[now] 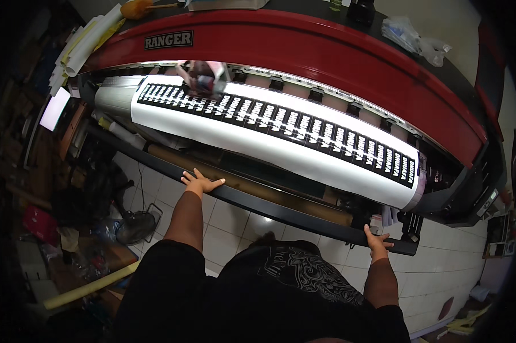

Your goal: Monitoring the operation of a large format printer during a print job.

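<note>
My left hand (196, 183) lies on a long black bar (258, 210) along the front of a large red printer (304, 43), its fingers spread. Farther right, my right hand (378, 241) rests near the same bar's right end, open too, with fingers apart. Neither hand holds anything. Beyond the bar, a wide white printed sheet (258, 140) curves down over the printer's front, carrying a row of repeated black blocks with white lettering. A blurred print carriage (205, 79) sits over the left part of the sheet, under a bright light strip.
A brown cardboard tube (304, 206) runs behind the bar. To the left are a fan (137, 226), a lit screen (55, 108) and paper rolls (89, 48). A yellow tube (92, 286) lies at lower left. Clear plastic bags (415, 40) rest on the printer's top.
</note>
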